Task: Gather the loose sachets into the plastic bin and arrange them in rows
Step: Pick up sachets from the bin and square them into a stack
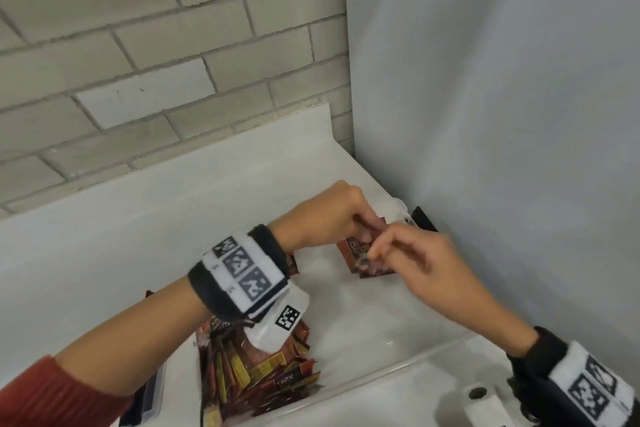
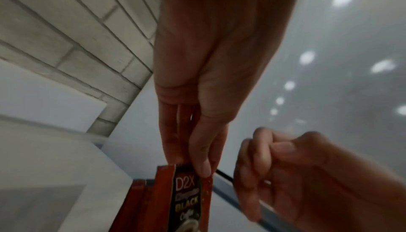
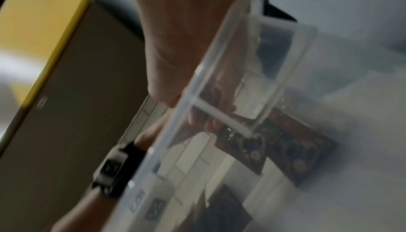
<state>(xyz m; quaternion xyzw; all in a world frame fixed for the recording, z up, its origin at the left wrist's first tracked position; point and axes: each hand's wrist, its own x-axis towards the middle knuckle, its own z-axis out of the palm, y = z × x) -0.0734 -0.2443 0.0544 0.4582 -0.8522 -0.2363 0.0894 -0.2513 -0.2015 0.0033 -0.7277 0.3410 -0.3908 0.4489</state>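
A clear plastic bin (image 1: 398,368) stands on a white counter in a wall corner. Red and black coffee sachets (image 1: 362,265) stand together in its far right corner. My left hand (image 1: 360,222) reaches in there, and thumb and fingers (image 2: 198,164) pinch the top edge of one sachet (image 2: 186,199). My right hand (image 1: 375,250) is right beside it with curled fingers (image 2: 261,163), their tips at the stack. Whether it holds a sachet is hidden. Under my left wrist, a loose pile of sachets (image 1: 249,369) lies at the bin's near left end. The right wrist view shows the bin wall (image 3: 197,79) and sachets (image 3: 292,149), blurred.
A brick wall (image 1: 156,45) runs behind the counter and a grey wall (image 1: 502,114) closes the right side. A black clip (image 1: 425,218) sits at the bin's far corner. A dark lid (image 1: 149,395) lies left of the bin. A yellow-edged box (image 3: 39,27) appears beside it.
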